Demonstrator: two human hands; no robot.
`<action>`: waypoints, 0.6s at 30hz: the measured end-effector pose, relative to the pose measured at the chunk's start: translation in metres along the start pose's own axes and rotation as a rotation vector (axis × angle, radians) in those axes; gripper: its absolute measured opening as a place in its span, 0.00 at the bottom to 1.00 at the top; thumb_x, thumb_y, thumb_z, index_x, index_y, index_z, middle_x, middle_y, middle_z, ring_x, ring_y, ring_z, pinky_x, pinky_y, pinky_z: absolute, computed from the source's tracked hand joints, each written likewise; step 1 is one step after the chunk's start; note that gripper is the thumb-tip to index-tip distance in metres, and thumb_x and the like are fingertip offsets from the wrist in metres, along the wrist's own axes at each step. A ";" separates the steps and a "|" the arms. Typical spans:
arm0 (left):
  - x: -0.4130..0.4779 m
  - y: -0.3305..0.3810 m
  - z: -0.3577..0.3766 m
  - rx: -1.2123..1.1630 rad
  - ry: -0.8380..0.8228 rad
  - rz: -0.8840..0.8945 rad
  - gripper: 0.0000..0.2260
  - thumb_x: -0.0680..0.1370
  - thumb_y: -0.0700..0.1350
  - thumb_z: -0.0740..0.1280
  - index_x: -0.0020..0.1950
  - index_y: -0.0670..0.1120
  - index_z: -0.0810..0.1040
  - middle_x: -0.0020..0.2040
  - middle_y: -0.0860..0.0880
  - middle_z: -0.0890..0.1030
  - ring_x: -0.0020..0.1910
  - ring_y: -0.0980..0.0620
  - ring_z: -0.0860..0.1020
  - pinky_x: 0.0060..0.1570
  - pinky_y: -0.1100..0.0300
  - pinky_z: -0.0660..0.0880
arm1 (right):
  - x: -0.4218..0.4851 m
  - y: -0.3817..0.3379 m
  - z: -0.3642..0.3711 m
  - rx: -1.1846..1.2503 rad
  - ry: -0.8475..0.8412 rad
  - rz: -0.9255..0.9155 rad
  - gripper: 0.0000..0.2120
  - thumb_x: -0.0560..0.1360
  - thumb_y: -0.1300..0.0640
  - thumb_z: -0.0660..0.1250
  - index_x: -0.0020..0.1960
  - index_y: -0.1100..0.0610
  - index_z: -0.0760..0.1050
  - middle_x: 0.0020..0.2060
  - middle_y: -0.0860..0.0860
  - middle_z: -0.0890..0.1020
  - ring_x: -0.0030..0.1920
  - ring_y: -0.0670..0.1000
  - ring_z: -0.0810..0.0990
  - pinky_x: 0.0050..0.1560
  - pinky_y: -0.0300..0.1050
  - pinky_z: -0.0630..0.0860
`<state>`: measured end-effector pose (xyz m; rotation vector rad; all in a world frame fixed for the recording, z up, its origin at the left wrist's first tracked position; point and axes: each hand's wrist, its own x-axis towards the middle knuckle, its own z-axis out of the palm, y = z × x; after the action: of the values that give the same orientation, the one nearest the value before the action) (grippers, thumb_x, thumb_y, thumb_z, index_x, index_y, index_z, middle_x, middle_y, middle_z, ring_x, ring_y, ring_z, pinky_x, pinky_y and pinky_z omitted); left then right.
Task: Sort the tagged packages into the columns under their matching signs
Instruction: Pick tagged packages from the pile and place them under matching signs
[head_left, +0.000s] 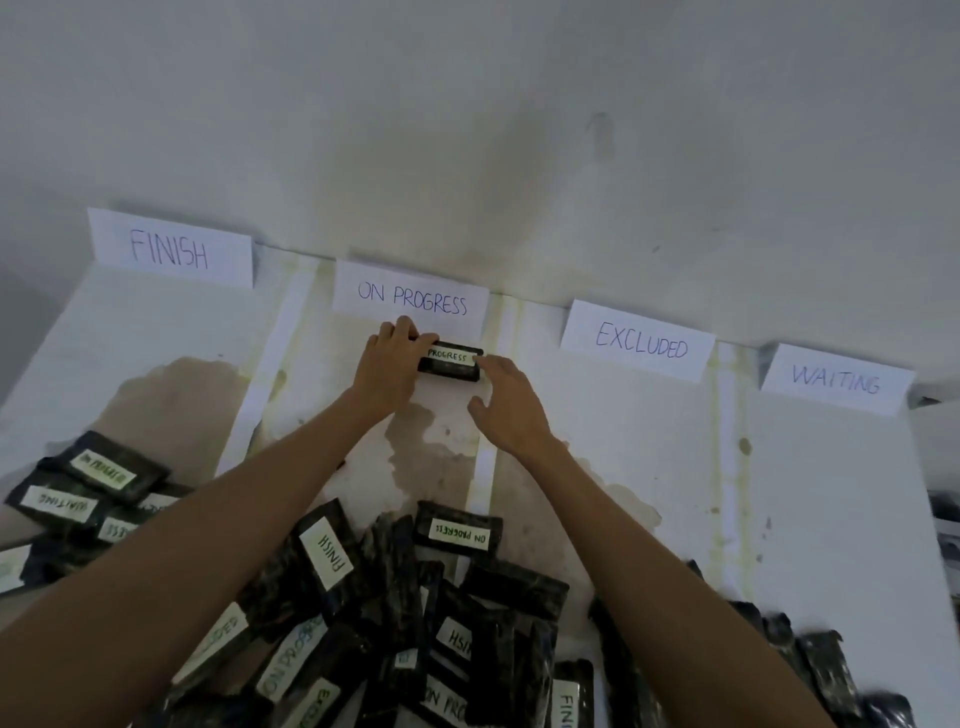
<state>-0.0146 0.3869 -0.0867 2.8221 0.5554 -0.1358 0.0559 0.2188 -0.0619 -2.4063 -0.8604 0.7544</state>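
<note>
Looking at a small black pack (449, 359) with a white tag that reads PROGRESS. Lies flat on the white table (623, 441), just on the near side of the ON PROGRESS sign (413, 299), in the second column from the left. Seems to be in its right spot.

Probably light and a bit soft, like a thin plastic bag with something flat inside. Might slip a little if the plastic is smooth. Not likely to break. Best to take by the two short ends, or to pinch one end between thumb and fingers. Easy to slide flat, too.

Held at its left end by the left hand (387, 364), with fingers (402, 328) curled over the far left corner and thumb lying on top beside the tag. Touched at its right end by the right hand (506, 402), with fingertips (488, 368) fairly straight and close together, thumb spread out to the near side. So sits between the two hands, tag showing in the gap.

Lots more to sort in the big pile of packs (415, 597) on the near side, tagged FINISH, WAITING and more.
</note>
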 end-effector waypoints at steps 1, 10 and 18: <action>0.003 -0.002 0.003 -0.015 -0.005 -0.003 0.26 0.72 0.32 0.65 0.69 0.43 0.68 0.61 0.37 0.69 0.56 0.37 0.69 0.52 0.48 0.68 | 0.003 0.001 0.002 -0.044 0.006 -0.025 0.28 0.76 0.58 0.62 0.74 0.57 0.61 0.73 0.54 0.63 0.71 0.56 0.63 0.69 0.51 0.65; 0.005 -0.022 0.019 -0.215 -0.007 -0.019 0.29 0.72 0.36 0.69 0.72 0.44 0.66 0.69 0.39 0.65 0.60 0.37 0.70 0.56 0.43 0.73 | 0.010 0.010 0.021 -0.105 0.006 -0.058 0.29 0.76 0.59 0.63 0.75 0.58 0.59 0.75 0.57 0.60 0.74 0.57 0.58 0.72 0.51 0.59; -0.064 -0.049 -0.002 -0.331 0.022 -0.099 0.20 0.75 0.40 0.66 0.67 0.45 0.72 0.63 0.41 0.72 0.60 0.40 0.71 0.56 0.48 0.72 | -0.019 -0.014 0.024 0.105 -0.001 -0.117 0.24 0.76 0.58 0.63 0.71 0.56 0.65 0.70 0.53 0.67 0.70 0.52 0.65 0.69 0.45 0.63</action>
<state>-0.0924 0.4081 -0.0871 2.4794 0.6566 -0.0281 0.0219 0.2214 -0.0651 -2.2429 -0.9294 0.7373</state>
